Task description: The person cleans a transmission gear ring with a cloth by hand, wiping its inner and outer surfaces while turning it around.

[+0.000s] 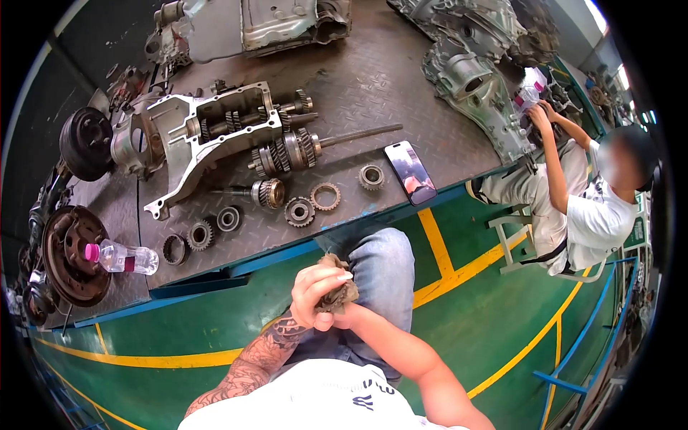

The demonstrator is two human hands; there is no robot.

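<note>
My left hand (314,292) is wrapped round a crumpled, grey-brown rag (340,295) above my lap. My right hand (345,317) meets it from below, pressed against the rag, its fingers mostly hidden. Whether the rag has a part inside it, I cannot tell. On the metal bench beyond lie a toothed ring (325,196), a gear hub (299,211), a bearing (228,218), a small gear (201,234), a dark ring (175,249) and another gear (371,177). A pinion shaft (266,193) lies behind them.
An open gearbox housing (183,175) and a gear shaft (290,152) lie on the bench (365,93). A phone (411,172) rests near its edge. At left, a water bottle (129,258) lies by a rusty drum (75,254). A seated co-worker (598,208) holds a bottle at right.
</note>
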